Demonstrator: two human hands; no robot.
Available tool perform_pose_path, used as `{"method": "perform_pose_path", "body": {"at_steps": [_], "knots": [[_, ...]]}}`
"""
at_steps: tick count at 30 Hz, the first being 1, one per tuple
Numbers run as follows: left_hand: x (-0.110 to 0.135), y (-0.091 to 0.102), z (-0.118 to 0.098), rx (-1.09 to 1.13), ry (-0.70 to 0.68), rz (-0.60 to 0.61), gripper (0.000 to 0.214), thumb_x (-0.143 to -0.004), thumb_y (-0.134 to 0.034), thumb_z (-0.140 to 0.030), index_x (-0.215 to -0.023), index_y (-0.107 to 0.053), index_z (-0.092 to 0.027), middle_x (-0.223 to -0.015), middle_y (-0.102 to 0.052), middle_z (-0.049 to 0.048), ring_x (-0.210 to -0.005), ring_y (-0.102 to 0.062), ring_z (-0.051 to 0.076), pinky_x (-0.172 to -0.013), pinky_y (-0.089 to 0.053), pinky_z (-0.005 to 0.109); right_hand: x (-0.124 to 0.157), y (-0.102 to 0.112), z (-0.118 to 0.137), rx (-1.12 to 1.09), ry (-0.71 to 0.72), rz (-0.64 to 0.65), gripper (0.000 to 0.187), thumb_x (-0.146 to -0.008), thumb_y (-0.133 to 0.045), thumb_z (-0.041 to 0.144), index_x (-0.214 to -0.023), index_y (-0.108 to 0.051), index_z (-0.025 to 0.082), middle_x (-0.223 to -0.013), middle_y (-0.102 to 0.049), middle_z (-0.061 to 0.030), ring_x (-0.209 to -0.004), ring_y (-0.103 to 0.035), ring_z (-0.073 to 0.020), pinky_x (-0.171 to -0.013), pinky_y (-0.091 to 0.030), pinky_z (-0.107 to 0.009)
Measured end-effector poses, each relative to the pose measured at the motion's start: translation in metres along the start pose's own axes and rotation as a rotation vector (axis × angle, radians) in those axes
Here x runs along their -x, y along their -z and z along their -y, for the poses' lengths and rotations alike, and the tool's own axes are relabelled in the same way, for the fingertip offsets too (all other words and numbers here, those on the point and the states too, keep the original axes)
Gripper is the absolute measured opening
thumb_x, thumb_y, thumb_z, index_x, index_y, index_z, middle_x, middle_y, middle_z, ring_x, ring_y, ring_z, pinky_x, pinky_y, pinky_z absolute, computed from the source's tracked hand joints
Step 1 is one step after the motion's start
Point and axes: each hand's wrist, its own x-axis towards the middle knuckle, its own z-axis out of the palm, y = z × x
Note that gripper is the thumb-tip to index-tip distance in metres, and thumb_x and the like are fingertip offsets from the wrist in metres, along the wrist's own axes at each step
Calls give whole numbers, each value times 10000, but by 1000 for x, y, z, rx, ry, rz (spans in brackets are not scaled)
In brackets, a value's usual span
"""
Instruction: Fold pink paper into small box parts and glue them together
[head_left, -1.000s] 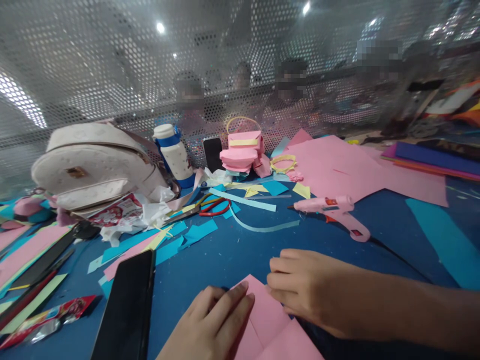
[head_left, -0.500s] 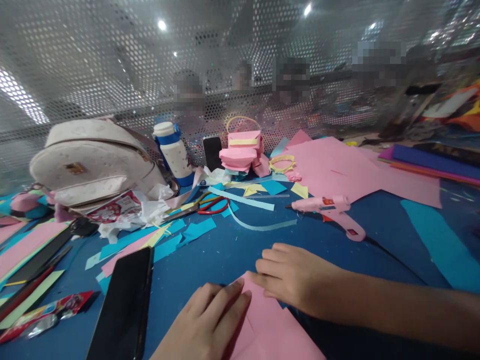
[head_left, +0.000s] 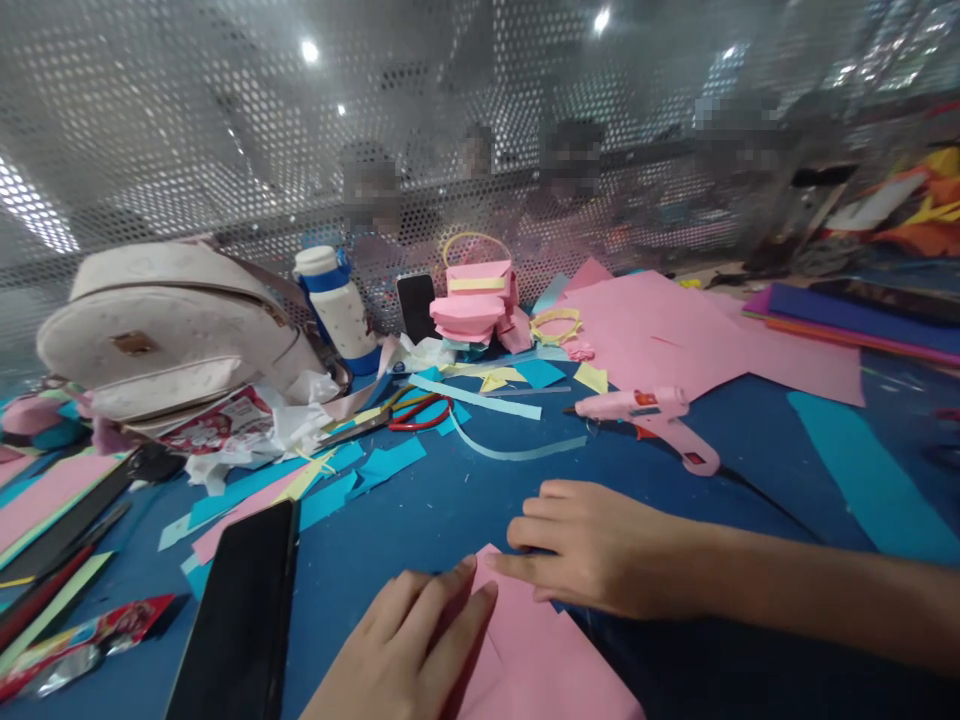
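A sheet of pink paper [head_left: 551,668], folded at its far corner, lies on the table at the bottom centre. My left hand [head_left: 409,640] grips its left side, with the fingertips closed on the fold near the corner. Across the same corner from the right comes my right hand [head_left: 592,545]; its index finger presses on the paper while its other fingers curl in. Its thumb is mostly hidden. Beyond my right hand lies a pink glue gun [head_left: 645,405] on its side, nozzle to the left. A black phone [head_left: 236,610] lies left of my left hand.
Scissors [head_left: 420,412] lie among blue and yellow paper scraps [head_left: 390,462] on the blue table. Behind them stand a pink paper bag model [head_left: 472,310], a bottle [head_left: 337,310] and a backpack [head_left: 165,330]. Large pink sheets [head_left: 660,330] spread at the back right, below a perforated screen [head_left: 420,90].
My right index finger has shifted slightly at the paper's corner, and the hand lies a little flatter. The view has turned slightly to the right. My left hand keeps its hold.
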Motion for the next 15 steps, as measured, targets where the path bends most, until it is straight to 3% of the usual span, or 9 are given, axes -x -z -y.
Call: {"method": "perform_pose_path", "body": {"at_steps": [2, 8, 12, 15], "knots": [[1, -1, -2, -28, 7, 2, 509, -991, -360, -475, -1347, -543, -160, -1226, -627, 115, -930, -558, 204, -816, -485, 291, 0, 4, 1, -39, 0, 25, 263, -992, -499, 290, -1210, -574, 164, -893, -609, -32, -752, -470, -185, -628, -252, -337], [3, -4, -13, -22, 211, -16, 392, -1008, -364, -381, -1323, -568, -267, -1185, -606, 85, -919, -576, 191, -840, -478, 292, -9, -5, 4, -91, -34, 19, 265, -1014, -458, 265, -1226, -550, 134, -909, -606, -28, -794, -465, -189, -667, -262, -347], [0, 1, -7, -23, 116, -15, 528, -947, -398, -562, -1323, -573, -234, -1122, -627, 94, -886, -589, 188, -807, -497, 273, -14, -9, 5, -71, -54, -3, 295, -1042, -380, 243, -1266, -533, 126, -895, -601, -31, -782, -460, -191, -653, -259, -347], [-1, 4, -2, -43, 55, -3, 577, -914, -442, -602, -1325, -572, -219, -1108, -636, 98, -864, -598, 190, -786, -508, 270, -10, 4, 7, -64, -55, 53, 246, -1013, -443, 234, -1180, -592, 131, -841, -606, -28, -746, -456, -195, -620, -245, -348]]}}
